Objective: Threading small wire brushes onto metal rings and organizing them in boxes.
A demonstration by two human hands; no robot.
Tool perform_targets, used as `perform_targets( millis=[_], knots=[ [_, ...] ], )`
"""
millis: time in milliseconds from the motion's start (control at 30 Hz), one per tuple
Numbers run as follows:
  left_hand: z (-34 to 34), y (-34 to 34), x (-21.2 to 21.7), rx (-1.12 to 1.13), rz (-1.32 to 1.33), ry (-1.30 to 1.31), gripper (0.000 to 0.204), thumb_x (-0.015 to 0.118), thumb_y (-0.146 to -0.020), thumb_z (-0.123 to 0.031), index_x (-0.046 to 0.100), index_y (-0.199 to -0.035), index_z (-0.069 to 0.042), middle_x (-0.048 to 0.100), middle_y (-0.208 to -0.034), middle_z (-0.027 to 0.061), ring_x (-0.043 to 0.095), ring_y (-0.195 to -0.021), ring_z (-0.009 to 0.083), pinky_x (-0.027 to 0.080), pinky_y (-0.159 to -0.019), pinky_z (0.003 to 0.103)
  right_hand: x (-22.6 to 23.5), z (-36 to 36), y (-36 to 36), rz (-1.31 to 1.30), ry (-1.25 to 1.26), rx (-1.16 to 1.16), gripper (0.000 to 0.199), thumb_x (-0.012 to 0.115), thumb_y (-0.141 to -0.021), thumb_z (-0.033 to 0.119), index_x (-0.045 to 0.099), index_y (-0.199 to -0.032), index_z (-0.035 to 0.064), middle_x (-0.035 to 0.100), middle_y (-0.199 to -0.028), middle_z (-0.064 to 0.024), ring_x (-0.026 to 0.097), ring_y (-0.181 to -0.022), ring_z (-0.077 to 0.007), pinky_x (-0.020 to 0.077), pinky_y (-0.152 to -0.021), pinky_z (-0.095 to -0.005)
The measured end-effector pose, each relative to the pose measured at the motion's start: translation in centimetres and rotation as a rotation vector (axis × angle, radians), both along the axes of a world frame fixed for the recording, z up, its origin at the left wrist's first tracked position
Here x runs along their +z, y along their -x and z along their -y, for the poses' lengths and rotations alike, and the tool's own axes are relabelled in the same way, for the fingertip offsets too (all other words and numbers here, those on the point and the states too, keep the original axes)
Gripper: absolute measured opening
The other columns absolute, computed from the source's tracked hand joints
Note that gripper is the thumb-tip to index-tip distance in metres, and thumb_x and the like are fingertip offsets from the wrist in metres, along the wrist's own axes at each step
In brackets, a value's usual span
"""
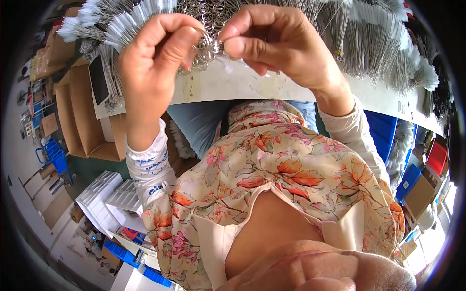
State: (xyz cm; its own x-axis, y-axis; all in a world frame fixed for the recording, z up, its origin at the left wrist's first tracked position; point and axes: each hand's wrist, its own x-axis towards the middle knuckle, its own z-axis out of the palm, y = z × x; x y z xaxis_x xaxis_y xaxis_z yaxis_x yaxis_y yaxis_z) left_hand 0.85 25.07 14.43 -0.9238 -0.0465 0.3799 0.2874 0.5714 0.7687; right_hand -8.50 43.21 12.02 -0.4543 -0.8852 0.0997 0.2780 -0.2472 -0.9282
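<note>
Your left hand [153, 58] & right hand [272, 46] meet above the table [233, 87] edge, fingers [233, 33] of both pinching one small metal ring [209, 42] btwn them, just over the ring pile [204, 14]. Wire bundles [369, 43] lie alongside.

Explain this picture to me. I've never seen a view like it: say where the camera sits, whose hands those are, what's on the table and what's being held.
There is one picture, taken by a wide fisheye camera worn on a person's head and looking down, so straight edges bend near the rim. No machine is involved: the two hands rising from below are the wearer's own. The left hand and the right hand meet over a white table, and together they pinch small metal rings between the fingertips. More rings lie heaped on the table behind them, with bundles of thin white-tipped wires fanned out on both sides. A dark phone lies at the table's left end. Below are the wearer's floral top and, on the floor, cardboard boxes.
</note>
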Motion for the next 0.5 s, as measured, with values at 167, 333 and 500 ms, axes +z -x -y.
perform_targets(
  millis=[167, 333, 500],
  knots=[
    [-0.4, -0.2, 0.2, -0.087, 0.236, -0.588, 0.017, 0.055, -0.091, -0.013, 0.059, -0.105, -0.004, 0.056, -0.076, -0.0007, 0.043, -0.055, 0.0037, 0.036, -0.05, 0.019, 0.3, 0.1, -0.3, -0.004, -0.072, -0.059, 0.012, 0.059, -0.088, 0.007, 0.062, -0.096, -0.0015, 0.059, -0.074, -0.0006, 0.047, -0.057, -0.0048, 0.0388, -0.05, -0.0191],
    [-0.3, -1.3, 1.1, -0.013, 0.13, -0.135, 0.015, 0.055, -0.091, -0.013, 0.061, -0.097, -0.001, 0.057, -0.071, -0.0007, 0.044, -0.055, 0.0022, 0.037, -0.048, 0.017, 0.2, 0.8, -1.1, 0.017, -0.014, -0.064, 0.011, 0.06, -0.086, 0.008, 0.064, -0.092, -0.0011, 0.062, -0.073, -0.0032, 0.053, -0.055, -0.0069, 0.0422, -0.05, -0.0205],
    [-0.5, -2.6, 1.6, -0.05, 0.331, -0.83, 0.01, 0.055, -0.09, -0.011, 0.06, -0.09, -0.003, 0.058, -0.064, -0.0009, 0.052, -0.056, 0.0041, 0.041, -0.049, 0.019, 0.3, 1.0, -2.2, -0.135, -0.061, -0.167, 0.013, 0.062, -0.086, 0.012, 0.063, -0.095, 0.0029, 0.058, -0.068, 0.0011, 0.045, -0.051, -0.0035, 0.0335, -0.044, -0.0174]
  ],
)
